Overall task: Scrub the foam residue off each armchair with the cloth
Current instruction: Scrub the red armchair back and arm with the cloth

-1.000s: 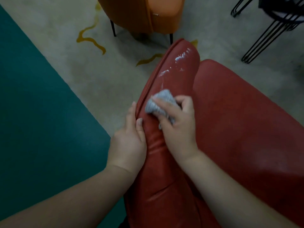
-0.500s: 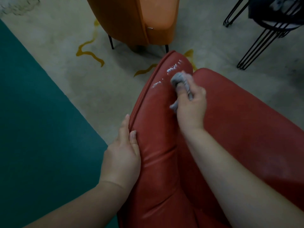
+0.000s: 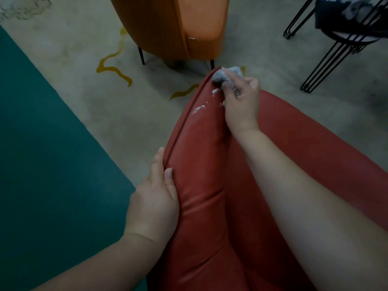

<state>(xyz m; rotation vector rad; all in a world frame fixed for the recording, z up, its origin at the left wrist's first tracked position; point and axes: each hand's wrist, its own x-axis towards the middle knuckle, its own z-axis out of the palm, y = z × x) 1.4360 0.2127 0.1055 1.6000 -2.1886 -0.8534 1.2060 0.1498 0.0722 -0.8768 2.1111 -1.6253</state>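
Here the right hand (image 3: pixel 241 106) grips the cloth (image 3: pixel 225 77) far along the red armchair (image 3: pixel 201 164), the left hand (image 3: pixel 154 204) resting flat nearer.

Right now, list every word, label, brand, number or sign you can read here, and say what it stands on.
No text can be read.
Pale tab on the orange armchair: too small to read.
Pale patches on the dark bundle on the black wire chair: too blurred.
Red armchair, grey cloth, yellow floor squiggles: no lettering.
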